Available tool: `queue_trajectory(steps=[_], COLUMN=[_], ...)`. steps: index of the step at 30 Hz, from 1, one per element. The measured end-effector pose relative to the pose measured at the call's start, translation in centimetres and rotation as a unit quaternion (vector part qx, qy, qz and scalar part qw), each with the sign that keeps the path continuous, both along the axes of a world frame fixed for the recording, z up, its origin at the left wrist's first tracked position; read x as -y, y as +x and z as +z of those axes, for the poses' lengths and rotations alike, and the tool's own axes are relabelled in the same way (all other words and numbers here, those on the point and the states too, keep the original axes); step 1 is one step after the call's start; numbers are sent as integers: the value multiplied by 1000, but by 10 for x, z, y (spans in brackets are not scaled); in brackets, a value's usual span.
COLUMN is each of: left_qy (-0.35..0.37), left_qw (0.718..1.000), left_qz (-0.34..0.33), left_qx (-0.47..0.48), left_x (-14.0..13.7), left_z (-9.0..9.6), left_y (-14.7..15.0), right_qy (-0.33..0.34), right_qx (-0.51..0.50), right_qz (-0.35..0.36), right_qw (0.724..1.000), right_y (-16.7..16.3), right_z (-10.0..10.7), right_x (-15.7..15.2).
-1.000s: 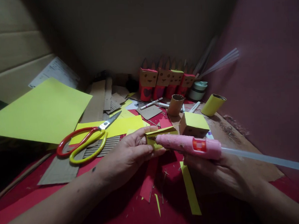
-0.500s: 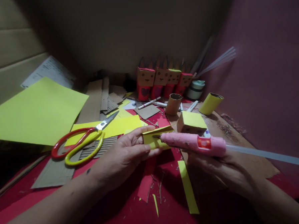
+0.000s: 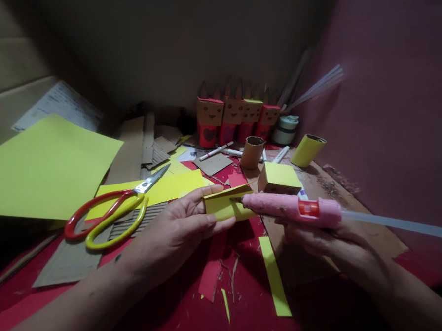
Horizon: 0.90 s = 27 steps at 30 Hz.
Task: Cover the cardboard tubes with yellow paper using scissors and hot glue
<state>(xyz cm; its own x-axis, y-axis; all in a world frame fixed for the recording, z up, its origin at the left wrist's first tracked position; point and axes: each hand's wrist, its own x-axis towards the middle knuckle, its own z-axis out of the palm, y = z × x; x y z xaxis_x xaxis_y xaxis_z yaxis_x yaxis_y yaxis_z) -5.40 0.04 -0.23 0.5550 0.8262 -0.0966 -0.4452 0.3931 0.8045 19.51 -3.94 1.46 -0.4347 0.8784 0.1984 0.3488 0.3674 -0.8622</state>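
Note:
My left hand (image 3: 187,219) pinches a folded piece of yellow paper (image 3: 225,207) by its left side, thumb in front and fingers behind and below. A flap along its top edge stands slightly lifted. In my right hand (image 3: 321,241) is a pink hot glue gun (image 3: 282,205), its nozzle pointing left at the paper's face; whether the tip touches cannot be made out. A clear glue stick (image 3: 402,225) sticks out of its back end. Just behind the gun sits a small cardboard box (image 3: 281,176) with a yellow top.
Red-and-yellow-handled scissors (image 3: 115,210) lie at left beside a large yellow sheet (image 3: 51,169). Several cardboard figures (image 3: 237,117) with drawn faces stand at the back. A brown tube (image 3: 252,152) and a yellow tube (image 3: 308,150) stand nearer. A yellow strip (image 3: 274,276) lies in front.
The glue gun has shifted slightly right along the paper, its nozzle now nearer the paper's right part. The whole view has moved a little; both hands keep their hold.

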Motion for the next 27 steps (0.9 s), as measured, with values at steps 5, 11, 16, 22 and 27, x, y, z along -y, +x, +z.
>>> queue_trajectory(steps=[5,11,16,22,27], left_qy=[-19,-15,-27,-31,-28], left_qw=[1000,1000,998,999,999], left_qz=[17,21,37,34,19], left_qx=[-10,-19,-36,-26,-15], left_x=[-1,-1,-1,-1,0], left_z=[0,3,6,6,5], left_y=[1,2,2,2,2], right_qy=[-20,-31,-37,-48,-38], right_qx=[-18,-41,-55,-60,-74], right_qz=[-13,-26,-47,-50,-65], right_qw=[1000,998,997,996,994], right_y=[5,10,15,14,16], right_z=[-5,-9,-10,-3,-6], right_x=[1,3,5,5,6])
